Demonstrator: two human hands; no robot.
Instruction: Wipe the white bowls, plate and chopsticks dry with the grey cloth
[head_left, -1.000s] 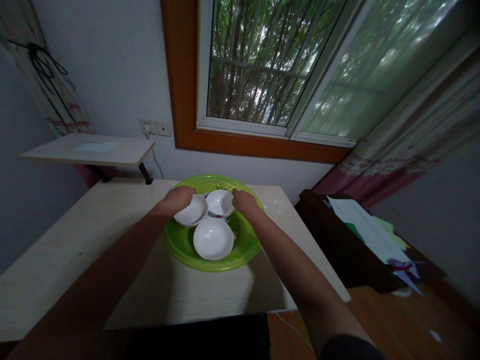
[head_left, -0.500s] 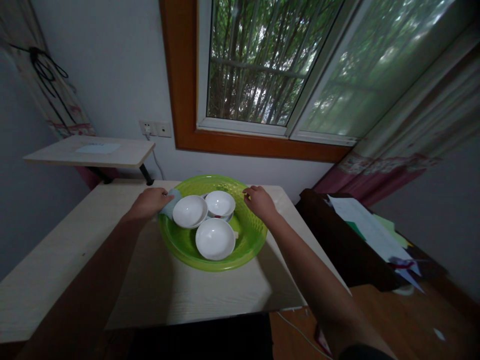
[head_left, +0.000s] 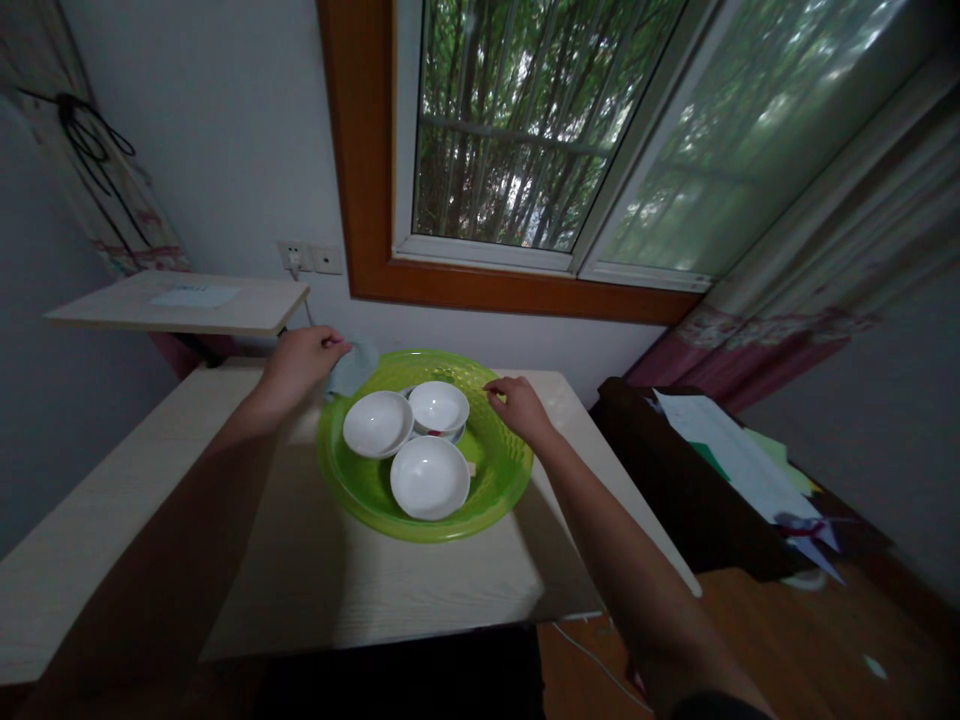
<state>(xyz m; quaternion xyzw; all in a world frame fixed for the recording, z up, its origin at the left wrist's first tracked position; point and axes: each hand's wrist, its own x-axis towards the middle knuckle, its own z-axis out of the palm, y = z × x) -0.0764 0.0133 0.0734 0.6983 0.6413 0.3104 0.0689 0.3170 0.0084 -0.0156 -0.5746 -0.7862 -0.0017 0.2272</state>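
Observation:
A round green plastic basin [head_left: 480, 515] stands on the pale wooden table. Three white bowls lie inside, open side up: a left bowl [head_left: 378, 424], a back bowl [head_left: 439, 408] and a front bowl [head_left: 430, 478]. More dishware shows partly beneath the back ones. My left hand [head_left: 304, 358] is closed on a light blue-grey cloth [head_left: 355, 368], raised over the basin's back left rim. At the back right, my right hand [head_left: 520, 405] has its fingers curled over the basin's rim; the contact is partly hidden. A small beige piece [head_left: 472, 469] sits beside the front bowl.
A raised shelf [head_left: 180, 300] with a paper on it stands at the table's back left. Behind are wall sockets [head_left: 309, 258] and a window [head_left: 517, 150]. Right of the table [head_left: 450, 600], a dark cabinet [head_left: 675, 480] carries papers. A white cable [head_left: 592, 660] runs along the floor.
My left hand has moved up and away from me, lifting the cloth from beside the left bowl to above the rim. My right hand, the basin and the bowls stay practically in place.

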